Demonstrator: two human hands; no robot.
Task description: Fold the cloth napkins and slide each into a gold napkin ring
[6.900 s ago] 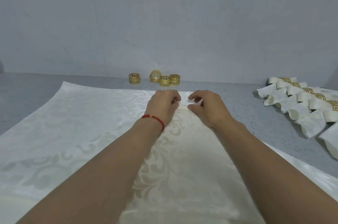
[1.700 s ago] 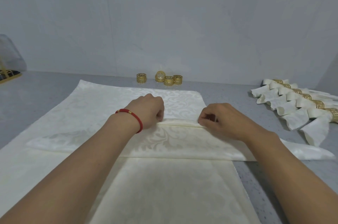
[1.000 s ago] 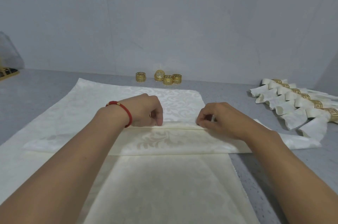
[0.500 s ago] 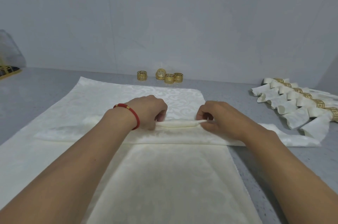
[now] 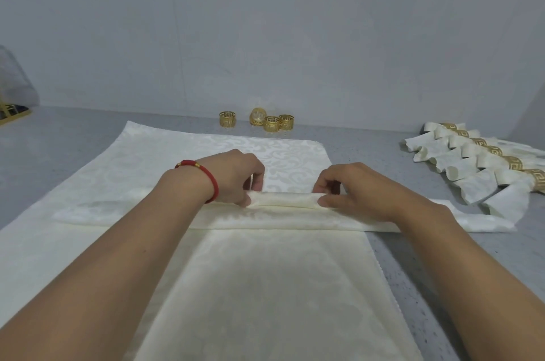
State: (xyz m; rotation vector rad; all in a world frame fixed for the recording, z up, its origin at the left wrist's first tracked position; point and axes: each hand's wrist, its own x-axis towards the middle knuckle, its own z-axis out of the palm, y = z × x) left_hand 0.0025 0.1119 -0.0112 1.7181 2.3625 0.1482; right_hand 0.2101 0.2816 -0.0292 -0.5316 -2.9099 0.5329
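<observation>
- Cream cloth napkin (image 5: 265, 287) spread on a grey countertop (image 5: 73, 136), partly gathered into a narrow folded band (image 5: 283, 207) running left to right across its middle.
- Left hand (image 5: 233, 176), red bracelet (image 5: 203, 175) at the wrist, fingers curled over and pinching the band's raised top fold.
- Right hand (image 5: 354, 189) a short way along the same fold, thumb and curled fingers clamped on it.
- Four loose gold napkin rings (image 5: 259, 120) by the wall, well beyond the napkin, untouched.
- Finished napkins (image 5: 477, 172), each in a gold ring, in an overlapping row at far right.
- Progress, as a judgement: several napkins done, this one mid-fold, no ring on it yet; at least four rings left to fill.
- Hard to tell: number of layers in the band, hidden under both hands; fingertips tucked out of sight.
- Cut off: the finished row at the right edge, so count uncertain; a gold-edged object (image 5: 13, 113) at far left, unidentifiable; the napkin's near edge below the view.
</observation>
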